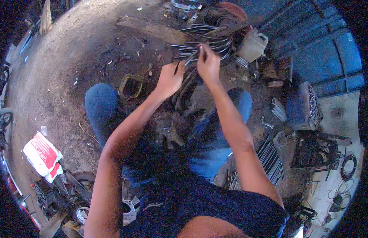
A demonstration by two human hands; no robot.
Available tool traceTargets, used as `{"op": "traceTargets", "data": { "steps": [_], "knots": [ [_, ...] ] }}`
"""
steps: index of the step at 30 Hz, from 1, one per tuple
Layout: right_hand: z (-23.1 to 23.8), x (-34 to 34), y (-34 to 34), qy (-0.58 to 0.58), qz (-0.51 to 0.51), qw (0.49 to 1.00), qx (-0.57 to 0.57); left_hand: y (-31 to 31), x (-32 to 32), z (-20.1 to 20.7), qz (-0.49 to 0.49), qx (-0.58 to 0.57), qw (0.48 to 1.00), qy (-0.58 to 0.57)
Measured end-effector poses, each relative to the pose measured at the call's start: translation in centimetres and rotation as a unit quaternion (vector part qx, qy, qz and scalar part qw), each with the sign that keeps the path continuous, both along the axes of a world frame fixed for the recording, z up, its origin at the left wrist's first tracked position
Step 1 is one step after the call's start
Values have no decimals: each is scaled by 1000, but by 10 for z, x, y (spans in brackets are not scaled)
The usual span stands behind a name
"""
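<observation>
My left hand is closed around the near end of a thin metal rod, out in front of my knees. Slightly farther off and to the right, my right hand has its fingers pinched together at the rod's far end. Just beyond both hands lies a pile of bent metal rods, curved at the right and with straight ends pointing left. Beneath the hands a dark, thick shape stands between my knees; its kind is unclear.
A square open tin sits by my left knee. Behind the pile lies a wooden plank. A whitish jerrycan stands at the right, near a blue metal wall. Straight rods lie beside my right arm; a red-white bag is at left.
</observation>
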State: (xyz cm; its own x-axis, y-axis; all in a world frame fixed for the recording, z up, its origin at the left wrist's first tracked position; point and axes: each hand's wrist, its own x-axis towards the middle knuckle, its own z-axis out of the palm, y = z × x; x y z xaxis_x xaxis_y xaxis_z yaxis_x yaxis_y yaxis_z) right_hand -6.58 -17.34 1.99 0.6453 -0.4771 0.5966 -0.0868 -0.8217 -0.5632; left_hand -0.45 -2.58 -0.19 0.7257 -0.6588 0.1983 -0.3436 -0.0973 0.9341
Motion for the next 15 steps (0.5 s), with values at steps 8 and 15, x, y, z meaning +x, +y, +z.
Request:
{"op": "traceTargets", "data": {
  "steps": [8, 15],
  "knots": [
    [-2, -7, -3, 41, -24, 999, -18, -7, -1, 8, -10, 44, 999, 17],
    [3, -4, -12, 19, -45, 998, -40, -8, 1, 0, -9, 34, 998, -53]
  ]
}}
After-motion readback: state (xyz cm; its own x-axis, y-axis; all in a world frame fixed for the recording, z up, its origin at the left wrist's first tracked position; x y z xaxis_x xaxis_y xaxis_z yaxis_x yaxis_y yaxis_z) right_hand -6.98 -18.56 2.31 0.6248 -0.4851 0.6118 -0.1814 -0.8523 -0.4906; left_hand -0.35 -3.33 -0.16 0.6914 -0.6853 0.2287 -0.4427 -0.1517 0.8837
